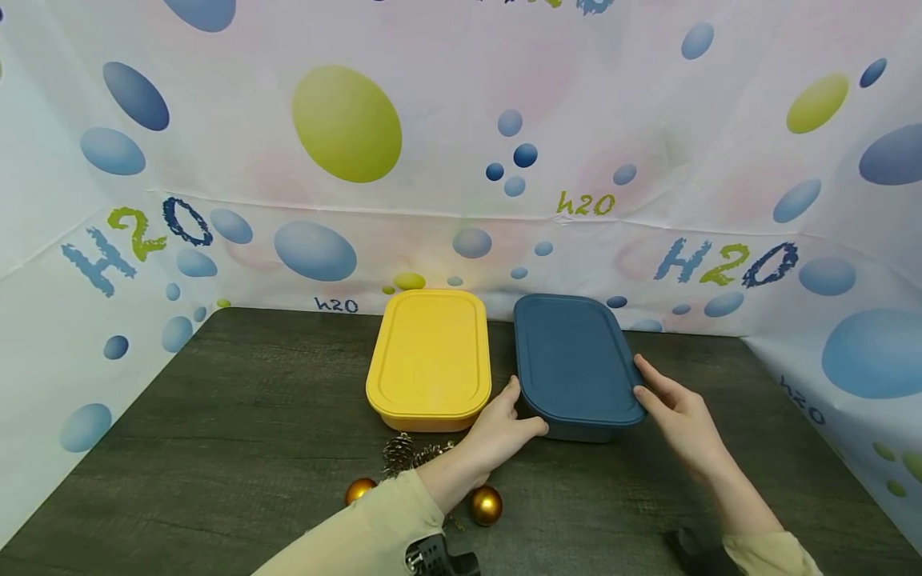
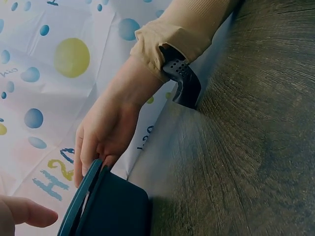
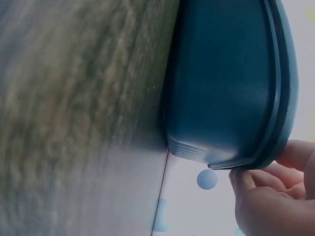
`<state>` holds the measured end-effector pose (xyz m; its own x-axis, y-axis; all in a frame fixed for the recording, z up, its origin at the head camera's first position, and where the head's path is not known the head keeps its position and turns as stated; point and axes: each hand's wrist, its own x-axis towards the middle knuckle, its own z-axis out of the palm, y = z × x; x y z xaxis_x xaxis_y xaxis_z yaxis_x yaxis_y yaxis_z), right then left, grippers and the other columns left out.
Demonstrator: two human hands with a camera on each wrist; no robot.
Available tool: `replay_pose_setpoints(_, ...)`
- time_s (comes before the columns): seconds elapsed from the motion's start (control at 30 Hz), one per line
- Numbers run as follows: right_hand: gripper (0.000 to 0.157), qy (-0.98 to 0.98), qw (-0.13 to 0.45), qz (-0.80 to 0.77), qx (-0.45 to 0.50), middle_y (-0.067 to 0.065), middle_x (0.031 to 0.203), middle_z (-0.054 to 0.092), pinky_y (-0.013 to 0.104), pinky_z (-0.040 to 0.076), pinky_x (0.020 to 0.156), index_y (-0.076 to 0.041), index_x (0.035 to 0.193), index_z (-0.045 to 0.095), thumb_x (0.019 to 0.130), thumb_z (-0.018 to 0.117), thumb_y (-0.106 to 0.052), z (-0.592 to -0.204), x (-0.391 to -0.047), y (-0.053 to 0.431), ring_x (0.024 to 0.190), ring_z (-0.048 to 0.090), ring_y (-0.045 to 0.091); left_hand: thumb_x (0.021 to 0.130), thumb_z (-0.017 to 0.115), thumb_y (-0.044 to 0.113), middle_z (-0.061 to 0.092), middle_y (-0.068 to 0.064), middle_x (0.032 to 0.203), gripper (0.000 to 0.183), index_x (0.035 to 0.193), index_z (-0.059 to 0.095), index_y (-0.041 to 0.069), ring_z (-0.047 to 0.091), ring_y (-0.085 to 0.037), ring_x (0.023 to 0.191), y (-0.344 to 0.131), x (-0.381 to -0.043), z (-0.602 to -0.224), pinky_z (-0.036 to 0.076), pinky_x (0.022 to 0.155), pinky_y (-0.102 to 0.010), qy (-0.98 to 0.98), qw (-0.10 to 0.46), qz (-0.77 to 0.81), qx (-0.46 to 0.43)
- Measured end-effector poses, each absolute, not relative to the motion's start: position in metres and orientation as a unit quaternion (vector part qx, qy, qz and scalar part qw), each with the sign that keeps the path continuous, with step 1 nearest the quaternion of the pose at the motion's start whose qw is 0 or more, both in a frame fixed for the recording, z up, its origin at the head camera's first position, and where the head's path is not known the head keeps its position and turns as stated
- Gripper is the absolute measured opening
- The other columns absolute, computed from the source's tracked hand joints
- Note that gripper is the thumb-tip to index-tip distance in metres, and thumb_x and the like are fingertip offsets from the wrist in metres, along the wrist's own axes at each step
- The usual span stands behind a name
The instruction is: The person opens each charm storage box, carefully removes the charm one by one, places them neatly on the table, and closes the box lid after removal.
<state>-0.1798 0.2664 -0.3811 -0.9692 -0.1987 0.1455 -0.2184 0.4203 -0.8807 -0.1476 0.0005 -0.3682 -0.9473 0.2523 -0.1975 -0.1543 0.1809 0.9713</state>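
A dark blue lidded container (image 1: 582, 433) stands on the dark wooden table, its lid (image 1: 576, 360) lying on top. At its right edge my right hand (image 1: 684, 420) pinches the lid's rim between thumb and fingers. The left wrist view shows this grip too, with a light sliver between lid and container. My left hand (image 1: 497, 432) is at the front left corner, fingers along the side and thumb stretched across the front. In the left wrist view its thumb (image 2: 34, 212) points straight toward the lid. The container's far side is hidden.
A yellow lidded container (image 1: 430, 360) stands just left of the blue one. Under and beside my left forearm lie a pine cone (image 1: 398, 454) and gold ornament balls (image 1: 486, 506). A white curtain with blue and green dots (image 1: 461, 160) hangs behind the table.
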Motion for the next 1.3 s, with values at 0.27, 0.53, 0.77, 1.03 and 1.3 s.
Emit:
replay_pose_setpoints(0.27, 0.058, -0.854, 0.005, 0.506, 0.119, 0.018, 0.152, 0.026, 0.003, 0.036, 0.087, -0.006, 0.15, 0.024, 0.102, 0.046, -0.03, -0.381, -0.181, 0.265, 0.137, 0.025, 0.037, 0.083, 0.067, 0.017, 0.011, -0.01, 0.158, 0.091, 0.153, 0.01, 0.005, 0.027, -0.04, 0.137, 0.002, -0.15, -0.371, 0.032, 0.106, -0.05, 0.75, 0.162, 0.64, 0.028)
replay_pose_setpoints(0.53, 0.064, -0.858, -0.024, 0.498, 0.126, 0.015, 0.155, 0.018, 0.003, 0.035, 0.087, -0.007, 0.151, 0.02, 0.101, 0.049, -0.033, -0.379, -0.181, 0.266, 0.138, 0.02, 0.039, 0.082, 0.068, 0.018, 0.015, -0.015, 0.157, 0.093, 0.153, 0.011, 0.004, 0.029, -0.04, 0.136, 0.003, -0.15, -0.373, 0.033, 0.105, -0.051, 0.754, 0.164, 0.635, 0.021)
replay_pose_setpoints(0.77, 0.072, -0.866, -0.037, 0.482, 0.128, 0.014, 0.157, 0.011, 0.003, 0.035, 0.085, -0.007, 0.152, 0.017, 0.098, 0.054, -0.034, -0.38, -0.18, 0.267, 0.137, 0.023, 0.042, 0.082, 0.068, 0.018, 0.019, -0.018, 0.155, 0.094, 0.153, 0.008, 0.005, 0.032, -0.039, 0.134, 0.004, -0.149, -0.372, 0.035, 0.103, -0.051, 0.754, 0.169, 0.634, 0.02)
replay_pose_setpoints(1.03, 0.072, -0.881, -0.038, 0.457, 0.116, 0.015, 0.156, 0.013, 0.018, 0.045, 0.091, -0.009, 0.153, 0.016, 0.098, 0.054, -0.037, -0.375, -0.179, 0.267, 0.135, 0.028, 0.043, 0.084, 0.068, 0.021, 0.014, -0.017, 0.156, 0.095, 0.154, 0.005, 0.009, 0.028, -0.04, 0.137, -0.001, -0.141, -0.368, 0.033, 0.105, -0.051, 0.746, 0.181, 0.639, 0.041)
replay_pose_setpoints(1.3, 0.072, -0.87, -0.037, 0.477, 0.115, 0.016, 0.157, 0.012, 0.005, 0.039, 0.084, -0.008, 0.152, 0.017, 0.098, 0.054, -0.035, -0.375, -0.177, 0.266, 0.136, 0.025, 0.043, 0.088, 0.065, 0.018, 0.014, -0.008, 0.157, 0.085, 0.154, 0.011, 0.015, 0.018, -0.029, 0.142, -0.037, -0.13, -0.354, 0.023, 0.113, -0.041, 0.697, 0.215, 0.674, 0.112)
